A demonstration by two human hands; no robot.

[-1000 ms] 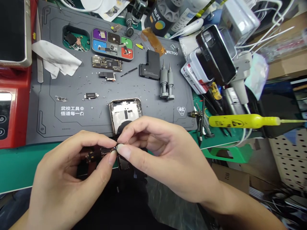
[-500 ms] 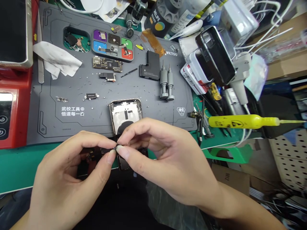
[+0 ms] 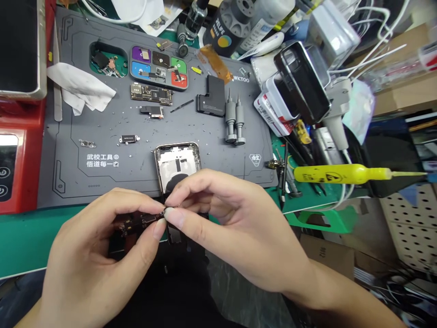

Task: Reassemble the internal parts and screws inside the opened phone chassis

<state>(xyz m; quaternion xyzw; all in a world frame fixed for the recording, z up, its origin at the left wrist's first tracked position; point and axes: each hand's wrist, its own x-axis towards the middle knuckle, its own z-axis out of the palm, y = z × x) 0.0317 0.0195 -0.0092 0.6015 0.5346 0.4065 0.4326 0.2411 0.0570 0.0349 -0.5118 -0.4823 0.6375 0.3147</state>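
My left hand [image 3: 99, 246] pinches a small dark flex-cable part [image 3: 136, 223] between thumb and forefinger. My right hand [image 3: 232, 223] pinches the same part at its right end, fingertips meeting those of the left. Both hands hover over the near end of an opened phone housing [image 3: 175, 161] with a gold frame, which lies on the grey repair mat [image 3: 102, 177]. The housing's lower half is hidden behind my fingers.
On the mat lie a logic board [image 3: 150, 93], a black battery [image 3: 211, 96], two grey screwdriver bits [image 3: 232, 120], a coloured parts tray [image 3: 159, 68], small brackets and a white tissue [image 3: 80, 86]. A yellow tool [image 3: 337, 174] and clutter fill the right; a red device [image 3: 13, 155] stands left.
Both hands keep their pinch on the small part with only slight finger shifts. The view has drifted a little, so the mat sits slightly lower and left.
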